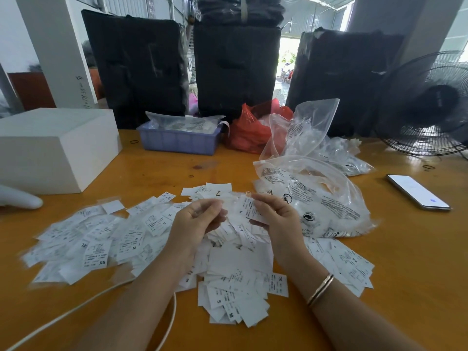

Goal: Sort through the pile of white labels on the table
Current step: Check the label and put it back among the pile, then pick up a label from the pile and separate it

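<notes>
A wide pile of white labels (106, 239) printed with size letters covers the middle of the orange table (405, 262), spreading from the left to the right of my arms. My left hand (195, 221) is raised just above the pile with fingers curled, pinching white labels at its fingertips. My right hand (276, 219) grips a small stack of labels (249, 209) marked L between thumb and fingers. The two hands are close together over the pile's centre. More labels (235, 292) lie between my forearms.
Clear plastic bags (324, 198) of labels lie right of my hands, a phone (417, 191) further right. A white box (50, 148), a purple tray (179, 140), a red bag (250, 133) and a fan (430, 107) stand behind. A white cable (76, 310) crosses the near left.
</notes>
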Tool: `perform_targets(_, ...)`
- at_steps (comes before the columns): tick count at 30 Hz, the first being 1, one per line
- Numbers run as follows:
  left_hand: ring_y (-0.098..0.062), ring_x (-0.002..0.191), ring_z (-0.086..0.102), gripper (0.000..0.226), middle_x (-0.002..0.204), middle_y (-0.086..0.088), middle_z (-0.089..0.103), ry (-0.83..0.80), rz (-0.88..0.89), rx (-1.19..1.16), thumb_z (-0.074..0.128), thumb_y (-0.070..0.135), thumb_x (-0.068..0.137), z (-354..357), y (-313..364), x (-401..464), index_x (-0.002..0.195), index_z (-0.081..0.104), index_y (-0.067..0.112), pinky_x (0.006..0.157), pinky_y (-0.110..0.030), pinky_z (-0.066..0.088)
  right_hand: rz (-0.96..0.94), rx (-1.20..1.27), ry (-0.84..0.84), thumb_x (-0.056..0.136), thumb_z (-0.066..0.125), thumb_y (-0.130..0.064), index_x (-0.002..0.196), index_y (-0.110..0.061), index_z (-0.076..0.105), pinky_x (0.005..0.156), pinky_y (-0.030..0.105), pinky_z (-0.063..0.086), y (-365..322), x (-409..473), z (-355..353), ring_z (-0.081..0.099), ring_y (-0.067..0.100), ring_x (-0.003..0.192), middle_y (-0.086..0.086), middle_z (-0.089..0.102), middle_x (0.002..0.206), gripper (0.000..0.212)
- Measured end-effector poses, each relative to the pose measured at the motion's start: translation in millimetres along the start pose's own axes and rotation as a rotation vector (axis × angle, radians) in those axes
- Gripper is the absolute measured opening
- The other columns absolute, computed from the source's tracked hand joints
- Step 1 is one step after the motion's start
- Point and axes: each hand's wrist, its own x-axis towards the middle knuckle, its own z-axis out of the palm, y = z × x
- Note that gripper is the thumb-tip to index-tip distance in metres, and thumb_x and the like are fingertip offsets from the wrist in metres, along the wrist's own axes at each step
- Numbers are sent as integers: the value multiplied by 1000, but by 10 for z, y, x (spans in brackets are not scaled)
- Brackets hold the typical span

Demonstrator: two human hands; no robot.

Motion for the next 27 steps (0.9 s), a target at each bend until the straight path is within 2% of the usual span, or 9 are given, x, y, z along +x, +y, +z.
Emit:
perform_targets(4,-11,79,71,9,84,1,75,-41,-10,42,65,21,86,10,-23,-2,93,72,22,70,-21,53,-24,-78,0,85,67,-10,86,-23,77,87,44,55,22,-22,41,67,22,94,0,72,94,16)
perform_targets(7,-10,79,71,9,83,2,75,-61,-15,69,65,18,87,14,-30,-7,92,72,23,70,-21,53,-31,-97,-10,85,67,-10,87,-24,77,89,45,53,25,-37,62,65,25,98,0,72,95,17)
perform_targets(11,-11,81,71,9,84,2,75,-82,-13,54,68,17,84,15,-11,-15,90,73,23,68,-18,53,-101,-189,-21,85,66,-9,80,-33,75,81,26,54,27,-53,69,66,14,93,-6,72,92,26)
perform_targets(14,-12,79,71,7,82,0,74,-48,-26,19,68,17,85,16,-5,-16,87,73,22,66,-18,54,-140,-255,-46,86,65,-6,77,-35,74,68,18,53,30,-55,79,64,11,85,-3,67,89,31)
perform_targets(19,-9,74,70,11,81,1,75,-42,-28,87,69,26,84,30,-2,-26,90,74,19,62,-16,53,-181,-303,-99,87,63,-3,82,-29,72,55,18,51,41,-63,93,59,3,72,-1,60,89,28)
perform_targets(23,-8,72,70,8,79,4,75,-28,-26,122,71,24,81,64,-3,-31,87,74,20,58,-14,52,-220,-253,-86,87,63,-1,86,-26,72,55,18,53,57,-86,114,61,2,75,-6,60,89,27)
perform_targets(27,-9,78,71,7,82,2,75,-58,-47,44,72,19,81,43,25,-39,84,77,23,58,-19,53,-203,-160,-6,87,63,-1,86,-28,73,59,19,54,59,-70,109,63,4,79,-15,63,84,28)
